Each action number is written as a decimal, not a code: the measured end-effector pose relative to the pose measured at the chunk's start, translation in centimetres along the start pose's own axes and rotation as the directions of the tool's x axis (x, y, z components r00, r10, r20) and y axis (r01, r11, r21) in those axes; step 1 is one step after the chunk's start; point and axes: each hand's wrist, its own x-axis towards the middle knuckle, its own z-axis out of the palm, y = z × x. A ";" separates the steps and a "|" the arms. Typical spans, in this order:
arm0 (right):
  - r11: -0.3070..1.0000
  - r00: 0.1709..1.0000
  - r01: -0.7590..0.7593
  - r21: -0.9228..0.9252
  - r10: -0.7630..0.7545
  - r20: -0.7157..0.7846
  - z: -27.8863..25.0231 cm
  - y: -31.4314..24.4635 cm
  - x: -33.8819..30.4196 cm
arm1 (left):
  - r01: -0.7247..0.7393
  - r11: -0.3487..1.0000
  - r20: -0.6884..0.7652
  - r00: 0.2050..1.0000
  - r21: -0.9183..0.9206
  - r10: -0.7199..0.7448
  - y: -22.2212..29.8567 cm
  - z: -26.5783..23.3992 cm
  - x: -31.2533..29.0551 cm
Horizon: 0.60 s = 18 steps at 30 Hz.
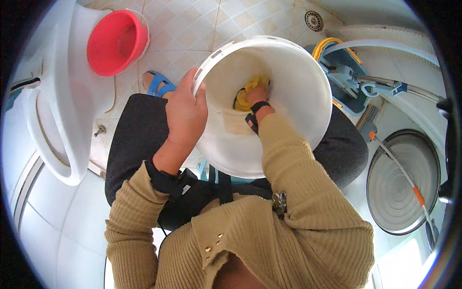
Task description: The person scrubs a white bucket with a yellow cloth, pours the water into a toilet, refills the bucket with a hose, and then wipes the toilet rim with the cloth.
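Note:
A large white plastic bucket (298,62) stands tilted between my knees, its mouth turned toward me. My left hand (186,113) grips its rim at the left, the thumb along the inner edge and the fingers outside. Deep inside the bucket, my right hand (258,95) presses a yellow cloth (243,100) near the bottom. The fingers of that hand are bent into the cloth and partly hidden by it. A brownish stain shows on the wall below the cloth. Both wrists wear black straps.
A red bucket (110,43) stands at the upper left by a white toilet (62,144). To the right are a blue-grey mop bucket (351,96) with a mop, a round grey lid (404,192) and an orange-and-white pole (399,168). A floor drain (314,21) lies beyond.

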 end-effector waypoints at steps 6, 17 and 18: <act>0.945 0.932 0.218 0.245 -0.276 0.236 2.1 -5.3 -0.4 | 0.037 0.999 0.041 0.999 -0.034 -0.035 -0.1 0.2 0.1; 0.853 0.703 0.496 -0.162 -0.503 -0.503 -10.7 -6.6 -2.5 | 0.001 0.993 0.026 1.000 -0.120 0.002 -0.2 0.2 0.4; 0.810 0.590 0.475 -0.344 -0.583 -0.559 -11.5 -5.5 -2.4 | -0.002 0.992 0.028 1.000 -0.128 0.006 -0.2 0.2 0.4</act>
